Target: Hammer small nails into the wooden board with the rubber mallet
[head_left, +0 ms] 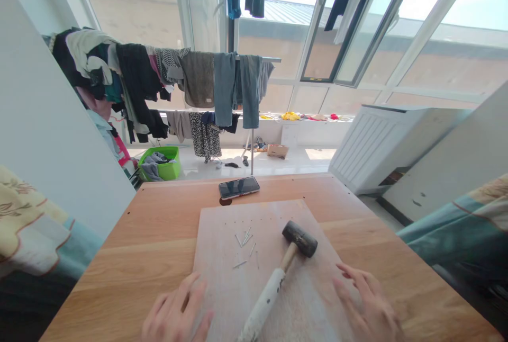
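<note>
A thin wooden board [222, 299] lies on the wooden table. Across it rests a mallet [264, 299] with a black head and a white-wrapped handle, its handle end pointing toward me. Several loose nails [246, 237] are scattered on the board left of the mallet head, and a row of small dark dots runs near the far edge. My left hand [174, 310] is at the board's left edge, fingers apart and holding nothing. At the right edge is my right hand [369, 302], also with fingers spread and nothing in it; it looks slightly blurred.
A phone [238, 188] lies beyond the board, beside a dark round spot on the wooden table [159, 236]. Farther back stand a laundry-laden drying rack [270, 59], a green basket [171, 164] and a white cabinet [369, 141]. Curtains [464, 225] hang at both sides.
</note>
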`<state>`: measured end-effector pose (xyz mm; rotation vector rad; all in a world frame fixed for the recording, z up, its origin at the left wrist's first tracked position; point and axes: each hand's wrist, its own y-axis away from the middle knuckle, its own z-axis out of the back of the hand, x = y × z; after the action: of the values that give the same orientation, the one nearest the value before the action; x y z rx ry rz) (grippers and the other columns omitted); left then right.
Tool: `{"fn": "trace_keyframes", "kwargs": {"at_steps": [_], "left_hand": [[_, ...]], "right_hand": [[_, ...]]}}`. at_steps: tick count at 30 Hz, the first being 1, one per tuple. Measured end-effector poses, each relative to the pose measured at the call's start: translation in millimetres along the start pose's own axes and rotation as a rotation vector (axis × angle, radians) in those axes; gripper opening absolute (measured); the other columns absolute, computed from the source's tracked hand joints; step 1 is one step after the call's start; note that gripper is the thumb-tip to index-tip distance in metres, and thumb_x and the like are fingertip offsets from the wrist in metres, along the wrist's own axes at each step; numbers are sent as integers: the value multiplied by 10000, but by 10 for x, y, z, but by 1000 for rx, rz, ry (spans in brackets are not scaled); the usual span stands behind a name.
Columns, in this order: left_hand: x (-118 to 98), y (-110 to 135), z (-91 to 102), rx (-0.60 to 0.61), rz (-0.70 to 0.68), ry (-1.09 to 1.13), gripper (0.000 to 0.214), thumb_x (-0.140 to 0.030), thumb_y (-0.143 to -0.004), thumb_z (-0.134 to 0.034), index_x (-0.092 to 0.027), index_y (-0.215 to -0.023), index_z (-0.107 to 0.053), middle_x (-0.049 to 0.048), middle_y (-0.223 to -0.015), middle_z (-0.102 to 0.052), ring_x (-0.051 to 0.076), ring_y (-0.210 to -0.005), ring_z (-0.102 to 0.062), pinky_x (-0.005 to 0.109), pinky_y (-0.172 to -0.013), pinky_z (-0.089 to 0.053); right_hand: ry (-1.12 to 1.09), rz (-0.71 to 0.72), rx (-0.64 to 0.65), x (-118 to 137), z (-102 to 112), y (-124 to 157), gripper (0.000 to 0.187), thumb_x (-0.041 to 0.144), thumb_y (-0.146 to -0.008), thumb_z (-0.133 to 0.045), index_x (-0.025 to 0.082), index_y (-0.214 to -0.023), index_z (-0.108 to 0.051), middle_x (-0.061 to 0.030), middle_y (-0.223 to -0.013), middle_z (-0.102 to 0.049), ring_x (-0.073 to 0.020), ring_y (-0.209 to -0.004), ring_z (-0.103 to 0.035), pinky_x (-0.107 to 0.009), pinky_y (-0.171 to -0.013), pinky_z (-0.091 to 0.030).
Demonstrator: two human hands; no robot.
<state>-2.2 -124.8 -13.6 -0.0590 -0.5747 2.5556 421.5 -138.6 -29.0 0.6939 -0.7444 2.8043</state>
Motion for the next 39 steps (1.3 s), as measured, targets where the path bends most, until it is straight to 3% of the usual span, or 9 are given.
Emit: {"fn": "trace_keyframes", "kwargs": {"at_steps": [5, 10, 15, 20, 24, 27, 31, 34, 39], "left_hand": [[-199, -485, 76, 52, 5, 134, 262, -237, -989, -537, -233, -1214, -671, 69, -1105, -781, 258, -993, -746, 386, -868, -572], [-343, -1237, 43, 332, 156, 305, 236, -168, -1037, -433, -217, -1041, -664, 69, -1022, -735, 235, -964, -713, 356, -855, -530], [-324, -1679, -79, 488, 276, 294, 160, -192, -1000, -487, -170, -1074, -627, 108, -1042, -708, 262, -936, -722, 335, -770, -512], [-441, -1790, -70, 594, 198, 262, 292, -12, -872, -491, -164, -1079, -630, 130, -1090, -705, 274, -986, -714, 327, -768, -494], [-459, -1835, -38, 657, 132, 208, 349, 30, -831, -487, -158, -1077, -648, 142, -1052, -731, 301, -974, -727, 337, -741, -491], [-407, -1875, -89, 606, 113, 228, 321, 37, -798, -484, -160, -973, -668, 135, -981, -739, 298, -912, -728, 340, -726, -487], [-396, -2030, -308, 336, 111, 642, 224, 3, -761, -554, -174, -841, -664, 76, -910, -706, 230, -809, -689, 313, -728, -496], [-548, -2269, -563, 168, 134, 1043, 189, -18, -740, -608, -182, -808, -673, 28, -864, -702, 174, -772, -682, 266, -739, -526], [-992, -2662, -959, 105, 210, 1158, 139, -77, -798, -614, -179, -830, -704, 20, -824, -756, 159, -757, -707, 262, -754, -562]], "right_hand": [[-224, 104, 363, 685, -204, 73, 560, 588, -1063, -383, 259, -1466, -590, 47, -586, -631, -181, -490, -648, -253, -554, -519], [-321, -63, 557, 1056, -346, -112, 506, 634, -1030, -389, 275, -1023, -744, 9, -603, -677, -238, -631, -698, -290, -600, -467], [-437, -241, 546, 989, -303, -73, 321, 567, -927, -550, 259, -888, -631, 47, -553, -541, -214, -577, -628, -286, -558, -474], [-826, -476, 527, 714, -188, 71, 230, 452, -883, -599, 280, -1003, -505, 0, -936, -653, -159, -566, -660, -216, -356, -463], [-533, -428, 496, 425, -73, 15, 234, 460, -929, -537, 295, -1083, -474, -14, -1005, -690, -132, -472, -614, -246, -376, -469], [-256, -382, 385, 292, 1, -90, 342, 508, -924, -499, 296, -1193, -482, -75, -1135, -738, -264, -929, -777, -362, -759, -621], [-152, -370, 362, 302, 40, -183, 630, 519, -952, -395, 222, -1508, -383, -163, -1412, -678, -315, -1309, -658, -468, -1089, -513], [-164, -349, 379, 329, 25, -209, 714, 502, -927, -399, 122, -1528, -462, -195, -1435, -681, -331, -1347, -638, -446, -1110, -502], [-217, -427, 360, 308, 28, -227, 642, 517, -860, -500, 158, -1357, -692, -121, -1029, -837, -338, -980, -801, -366, -787, -626]]}}
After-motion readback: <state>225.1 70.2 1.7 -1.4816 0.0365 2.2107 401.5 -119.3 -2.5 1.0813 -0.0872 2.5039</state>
